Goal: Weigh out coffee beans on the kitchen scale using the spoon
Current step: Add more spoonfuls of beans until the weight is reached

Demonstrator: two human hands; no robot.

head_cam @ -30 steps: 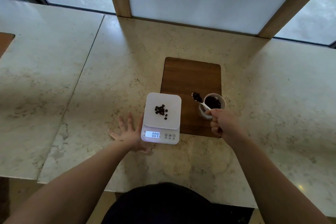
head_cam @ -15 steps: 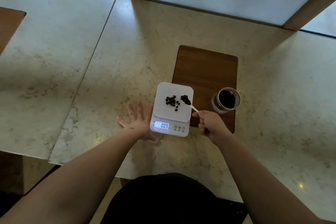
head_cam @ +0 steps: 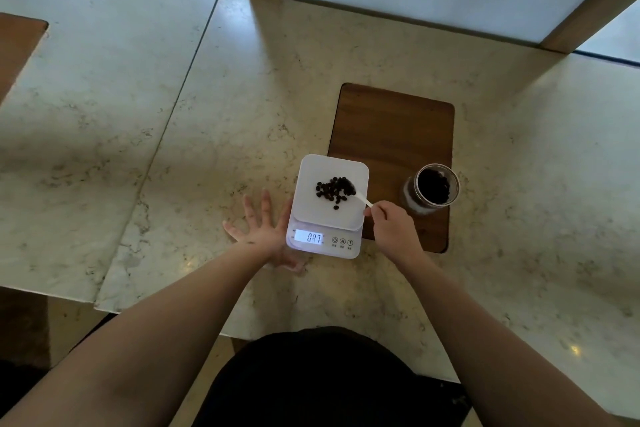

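Note:
A white kitchen scale sits on the marble counter with its display lit. A small heap of dark coffee beans lies on its platform. My right hand grips a white spoon whose bowl rests at the right edge of the heap. My left hand lies flat on the counter with fingers spread, touching the scale's left side. A clear jar of coffee beans stands open to the right of the scale.
The jar stands on a brown wooden board set into the marble counter. A second wooden inset shows at the far left. Wooden window posts rise along the back edge. The counter's front edge runs just before my body.
My right hand carried the loaded spoon from the jar to the scale and the beans now lie on the heap, which has grown. The display reading changed. The left hand stayed put.

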